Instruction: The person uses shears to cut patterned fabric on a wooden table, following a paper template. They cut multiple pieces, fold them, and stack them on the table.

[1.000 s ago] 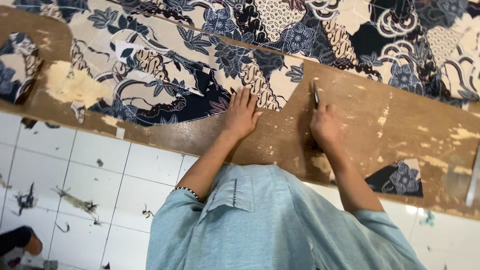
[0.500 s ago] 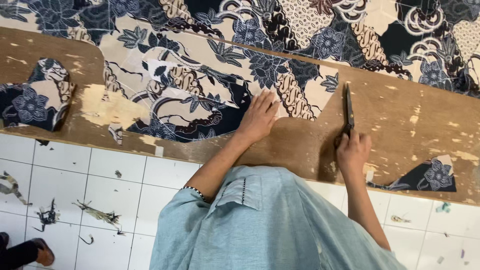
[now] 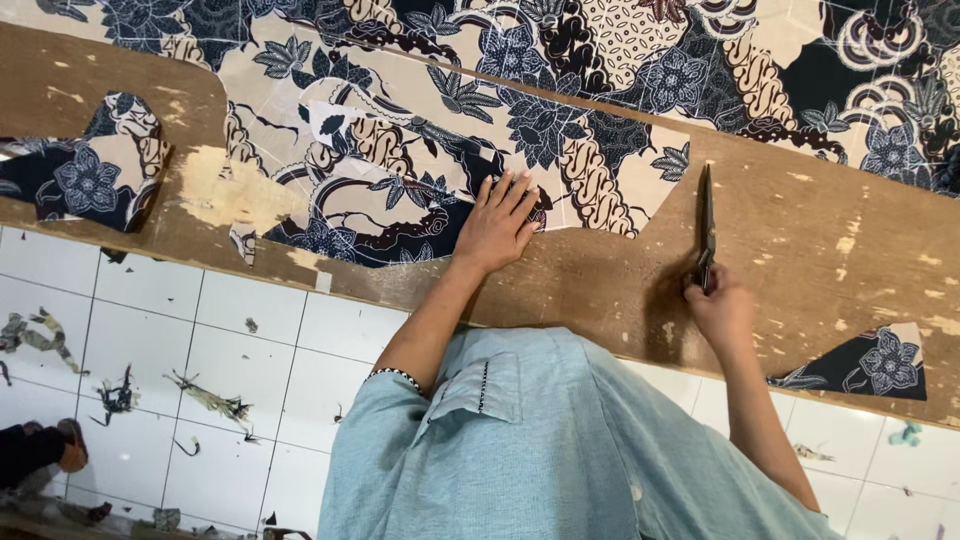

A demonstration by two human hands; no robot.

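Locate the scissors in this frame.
In the head view the scissors are right of centre, gripped by the right hand, blades lying on the bare wooden board just right of the patterned fabric's cut edge.

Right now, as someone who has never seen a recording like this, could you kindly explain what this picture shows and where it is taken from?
There is no machine here, only a person's two bare hands. The single picture comes from a camera worn on the person's head, looking down past a light blue shirt. A long brown wooden board lies over a white tiled floor, with floral patterned batik cloth in dark blue and cream spread on it. The left hand presses flat on the cloth. The right hand grips a dark, slim blade-like tool that points away along the bare board. Loose cloth scraps lie on the board.
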